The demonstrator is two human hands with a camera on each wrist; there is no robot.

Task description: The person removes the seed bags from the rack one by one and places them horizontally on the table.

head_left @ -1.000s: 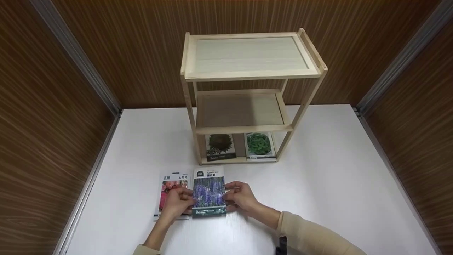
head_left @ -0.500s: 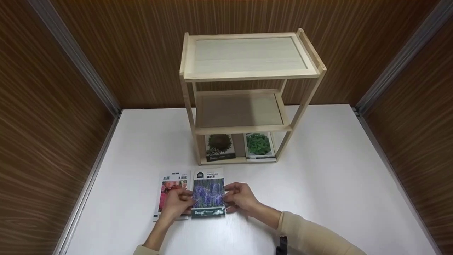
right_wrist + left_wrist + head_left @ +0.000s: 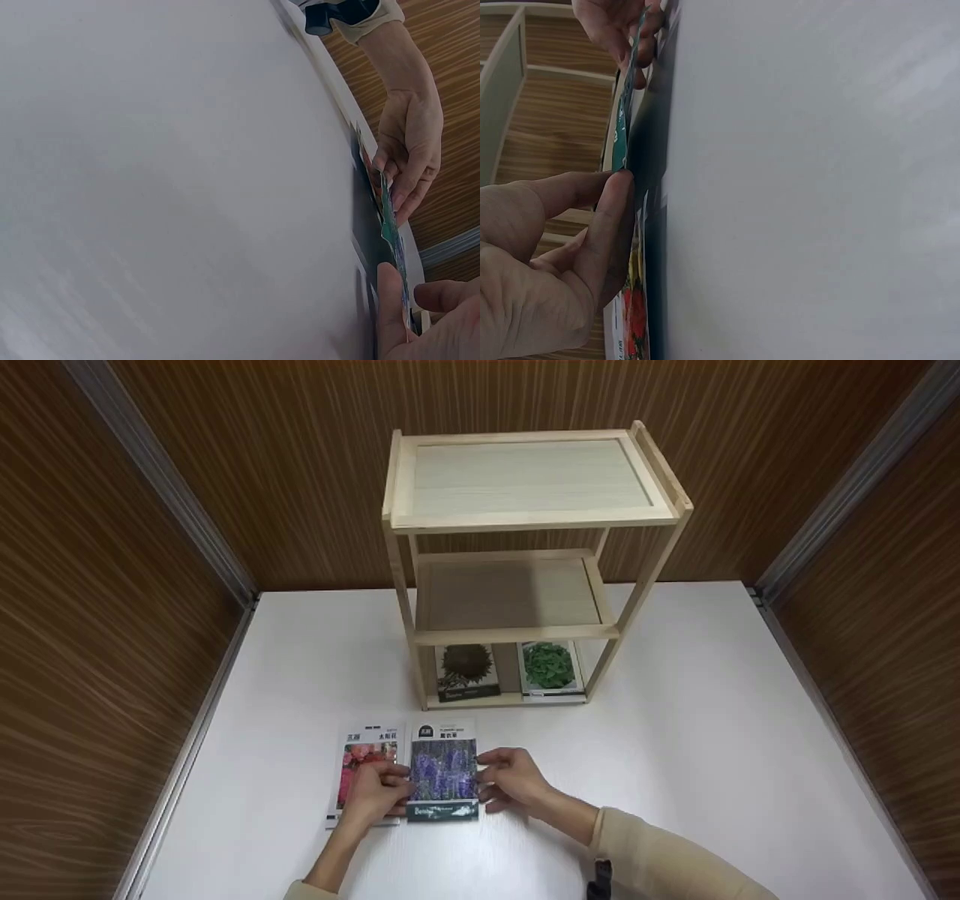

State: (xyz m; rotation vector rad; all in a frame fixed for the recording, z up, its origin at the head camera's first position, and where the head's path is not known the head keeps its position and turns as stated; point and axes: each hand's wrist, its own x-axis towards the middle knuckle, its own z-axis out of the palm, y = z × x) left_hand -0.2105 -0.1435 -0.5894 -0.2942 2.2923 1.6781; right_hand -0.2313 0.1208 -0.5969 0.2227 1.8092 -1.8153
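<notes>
A seed packet [image 3: 444, 772] with purple lavender-like flowers and a green bottom band is between both hands, close over the white table. My left hand [image 3: 371, 791] pinches its left edge; in the left wrist view the thumb and forefinger [image 3: 611, 191] meet at its corner. At the right edge, my right hand [image 3: 517, 780] holds it loosely, thumb [image 3: 390, 300] on one side and forefinger [image 3: 442, 294] on the other. Partly under my left hand lies another seed packet [image 3: 371, 733] with red and pink flowers.
Behind the packets stands a three-tier wooden shelf [image 3: 517, 519]. On its bottom tier are a sunflower packet [image 3: 466, 666] and a packet with green leaves [image 3: 549, 666]. Brown wood-grain panels [image 3: 315, 472] surround the white table [image 3: 712, 735] at the back and sides.
The lavender packet's top edge has come slightly nearer to me. My right fingertips have slipped a little outward along its right edge. My left hand has hardly moved.
</notes>
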